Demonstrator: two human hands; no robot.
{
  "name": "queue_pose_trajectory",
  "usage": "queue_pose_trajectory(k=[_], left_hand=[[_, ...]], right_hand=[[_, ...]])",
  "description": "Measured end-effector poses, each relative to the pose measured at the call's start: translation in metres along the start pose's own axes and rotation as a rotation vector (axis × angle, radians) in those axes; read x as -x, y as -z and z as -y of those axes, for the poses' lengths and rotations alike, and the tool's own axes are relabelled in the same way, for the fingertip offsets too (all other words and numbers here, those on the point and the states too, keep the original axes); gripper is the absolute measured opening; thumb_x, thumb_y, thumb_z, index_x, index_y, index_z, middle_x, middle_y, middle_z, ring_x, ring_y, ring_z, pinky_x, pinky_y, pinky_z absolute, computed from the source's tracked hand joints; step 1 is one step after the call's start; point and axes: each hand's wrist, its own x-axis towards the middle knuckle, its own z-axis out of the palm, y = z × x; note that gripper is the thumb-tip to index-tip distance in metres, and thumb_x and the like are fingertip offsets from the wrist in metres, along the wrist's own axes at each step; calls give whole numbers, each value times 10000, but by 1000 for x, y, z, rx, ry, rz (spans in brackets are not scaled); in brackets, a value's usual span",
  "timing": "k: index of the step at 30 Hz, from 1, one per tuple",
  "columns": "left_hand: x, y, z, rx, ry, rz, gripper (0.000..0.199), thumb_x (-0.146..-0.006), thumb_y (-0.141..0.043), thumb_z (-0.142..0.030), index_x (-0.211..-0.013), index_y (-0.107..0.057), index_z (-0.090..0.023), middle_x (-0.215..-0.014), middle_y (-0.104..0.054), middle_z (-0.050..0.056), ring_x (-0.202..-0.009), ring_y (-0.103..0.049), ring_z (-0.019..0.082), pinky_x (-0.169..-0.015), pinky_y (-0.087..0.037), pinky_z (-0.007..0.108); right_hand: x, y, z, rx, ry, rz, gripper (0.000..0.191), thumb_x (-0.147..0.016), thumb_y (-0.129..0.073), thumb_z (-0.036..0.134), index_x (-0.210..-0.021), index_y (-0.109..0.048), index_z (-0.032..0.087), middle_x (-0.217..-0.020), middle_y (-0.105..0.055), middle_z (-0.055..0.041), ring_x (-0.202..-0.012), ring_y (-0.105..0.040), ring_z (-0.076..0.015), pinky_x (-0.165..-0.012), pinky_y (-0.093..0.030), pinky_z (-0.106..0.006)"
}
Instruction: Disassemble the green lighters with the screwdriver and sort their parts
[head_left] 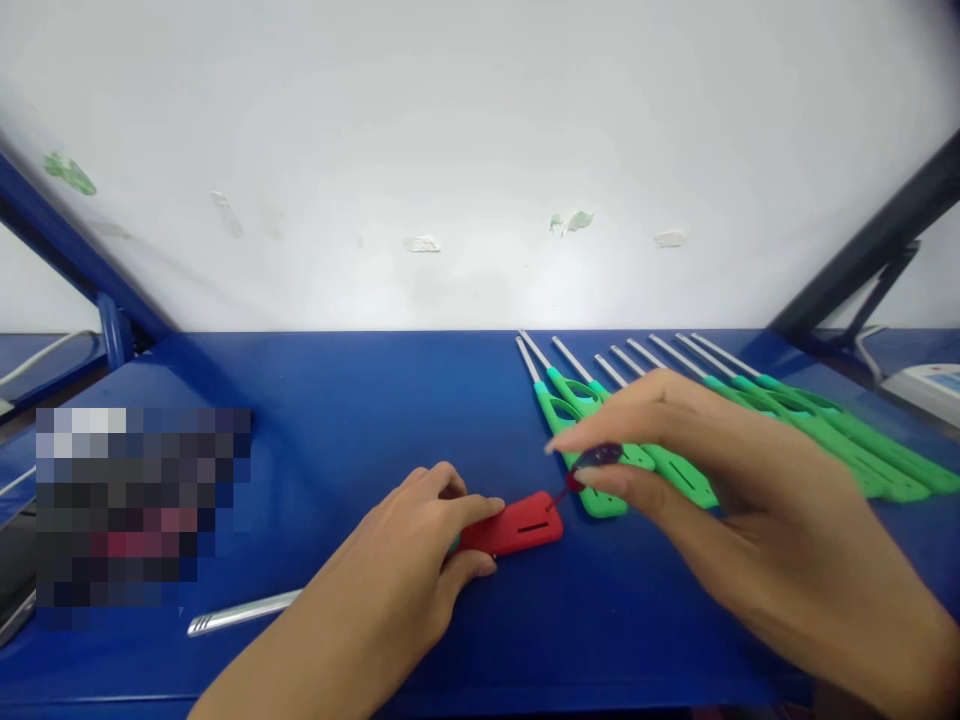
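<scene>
My left hand [431,545] is closed around a red long-nosed lighter [525,526] lying on the blue table. The lighter's metal barrel [244,612] sticks out to the left from under my forearm, and its slotted handle end points right. Between the thumb and index finger of my right hand [720,510] is a small screwdriver-like tool [598,458] with a dark, rounded handle. Its thin reddish shaft slants down to the handle end of the red lighter. Whether the tip sits inside the lighter I cannot tell.
Several green long-nosed lighters [832,440] lie in a row on the right, partly behind my right hand, barrels pointing away. A blurred-out object [127,510] is at the left. The blue table [375,400] meets a white wall [480,150], with blue frame bars at both sides.
</scene>
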Motion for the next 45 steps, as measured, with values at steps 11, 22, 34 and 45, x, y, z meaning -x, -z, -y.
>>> queue_pose_trajectory(k=[11,22,34,45], left_hand=[[-1,-1,1,-4,4,-7,492,-1007,-695,-170,-1453,-720,-377,-1279,-657,62,-1137,-658,290,-1039,-521,477],[-1,-1,2,-3,-3,-7,487,-1006,-689,-183,-1452,-722,-375,-1275,-661,66,-1140,-664,291,-1045,-527,476],[-1,-3,7,-11,-118,-162,448,-971,-740,-413,-1412,-744,-330,-1088,-704,59,-1080,-693,278,-972,-565,363],[0,-2,4,-12,1,-22,472,-995,-696,-204,-1427,-737,-389,-1272,-664,61,-1126,-674,298,-1019,-535,461]], right_hand=[[-1,1,-1,-6,39,-8,221,-1075,-629,259,-1213,-719,407,-1109,-770,81,-948,-750,-92,-810,-598,-184],[0,2,2,12,47,-41,233,-1063,-640,238,-1192,-735,408,-1104,-798,118,-945,-762,-56,-818,-583,-142],[2,1,2,7,10,-96,254,-1064,-637,225,-1230,-729,394,-1162,-813,122,-1011,-771,-78,-874,-609,-186],[4,2,3,-27,-50,-116,195,-1060,-670,302,-1186,-747,428,-1183,-803,111,-1054,-762,-121,-867,-612,-251]])
